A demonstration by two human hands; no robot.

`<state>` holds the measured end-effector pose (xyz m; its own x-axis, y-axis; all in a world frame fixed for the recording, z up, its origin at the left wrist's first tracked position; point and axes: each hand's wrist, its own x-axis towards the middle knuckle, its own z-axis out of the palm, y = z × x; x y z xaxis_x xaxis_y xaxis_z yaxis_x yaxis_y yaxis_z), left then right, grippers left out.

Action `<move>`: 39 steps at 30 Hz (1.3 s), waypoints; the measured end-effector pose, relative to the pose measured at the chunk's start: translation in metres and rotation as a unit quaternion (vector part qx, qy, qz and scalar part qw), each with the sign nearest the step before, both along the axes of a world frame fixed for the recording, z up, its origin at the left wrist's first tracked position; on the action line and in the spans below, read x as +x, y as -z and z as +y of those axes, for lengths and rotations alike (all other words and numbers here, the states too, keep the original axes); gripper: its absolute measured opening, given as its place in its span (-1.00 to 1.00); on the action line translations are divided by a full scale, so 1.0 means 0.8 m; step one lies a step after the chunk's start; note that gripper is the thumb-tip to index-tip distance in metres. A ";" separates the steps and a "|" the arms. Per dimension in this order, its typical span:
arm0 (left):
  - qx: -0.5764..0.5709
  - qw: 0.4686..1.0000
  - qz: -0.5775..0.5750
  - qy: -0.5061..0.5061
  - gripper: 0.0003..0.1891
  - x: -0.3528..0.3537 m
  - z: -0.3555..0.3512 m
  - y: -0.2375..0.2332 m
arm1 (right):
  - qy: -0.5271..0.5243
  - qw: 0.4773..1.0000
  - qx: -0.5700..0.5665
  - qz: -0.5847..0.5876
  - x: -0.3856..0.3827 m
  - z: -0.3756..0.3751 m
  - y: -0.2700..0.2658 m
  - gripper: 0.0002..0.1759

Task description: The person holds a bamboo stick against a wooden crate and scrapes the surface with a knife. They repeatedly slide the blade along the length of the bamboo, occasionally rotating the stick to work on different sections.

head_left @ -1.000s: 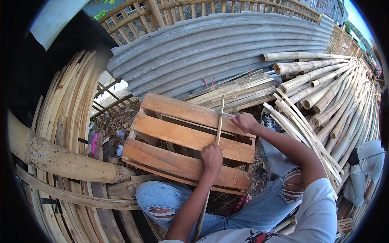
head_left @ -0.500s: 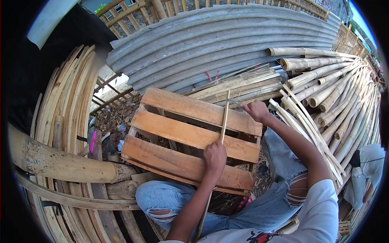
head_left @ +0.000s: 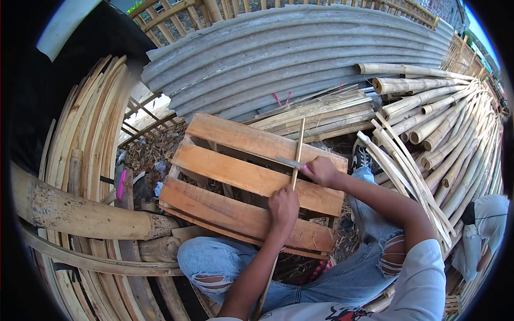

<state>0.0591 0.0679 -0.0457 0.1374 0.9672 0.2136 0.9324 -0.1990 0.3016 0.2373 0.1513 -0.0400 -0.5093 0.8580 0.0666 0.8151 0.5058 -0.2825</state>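
My left hand is closed around a long thin bamboo strip, which slants up across a slatted wooden crate and runs back under my forearm toward my lap. A knife is in the closed fingers of my right hand. Its blade lies across the strip, a little above my left hand, with the tip pointing left. Part of the handle shows pinkish; the rest is hidden in my fist.
Bamboo poles and pale split strips are piled on the right. Split slats lean at left beside a thick bamboo pole. Corrugated sheeting stands behind. Another person is at far right.
My right hand has moved down and toward me along the strip, bringing the knife closer to my left hand. My left hand stays in place. A shoe now shows beyond the crate's right corner.
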 end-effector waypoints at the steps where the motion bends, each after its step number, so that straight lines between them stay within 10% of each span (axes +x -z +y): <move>1: -0.003 1.000 0.006 0.001 -0.87 0.000 -0.002 -0.001 | 0.109 0.994 0.022 0.015 0.021 0.028 0.000 -0.41; 3: 0.000 1.000 0.010 -0.001 -0.88 0.001 -0.004 -0.004 | 0.077 0.981 0.165 -0.063 0.091 0.071 -0.014 -0.46; 11: -0.025 0.999 -0.028 0.024 -0.88 0.001 -0.009 -0.013 | 0.042 0.991 -0.115 0.061 0.010 -0.020 -0.012 -0.34; 23: -0.032 0.999 -0.032 0.030 -0.86 -0.004 -0.002 -0.017 | 0.034 0.999 0.035 0.009 0.059 0.067 0.028 -0.52; 26: -0.038 0.998 -0.042 0.038 -0.85 0.001 -0.015 -0.017 | 0.186 0.965 0.073 -0.169 0.135 0.117 0.013 -0.49; 29: -0.020 0.998 -0.053 0.034 -0.85 -0.002 -0.008 -0.019 | 0.275 0.953 0.073 -0.103 0.173 0.108 0.020 -0.62; 31: -0.022 0.997 -0.064 0.044 -0.85 -0.003 -0.010 -0.017 | 0.184 0.965 0.179 -0.060 0.191 0.106 0.073 -0.57; 35: -0.030 0.997 -0.059 0.037 -0.85 -0.001 -0.010 -0.020 | 0.202 0.966 -0.127 0.099 0.109 0.059 -0.009 -0.40; 39: -0.032 0.998 -0.041 0.030 -0.87 0.001 -0.008 -0.021 | 0.007 0.996 -0.081 0.037 0.042 0.023 -0.006 -0.35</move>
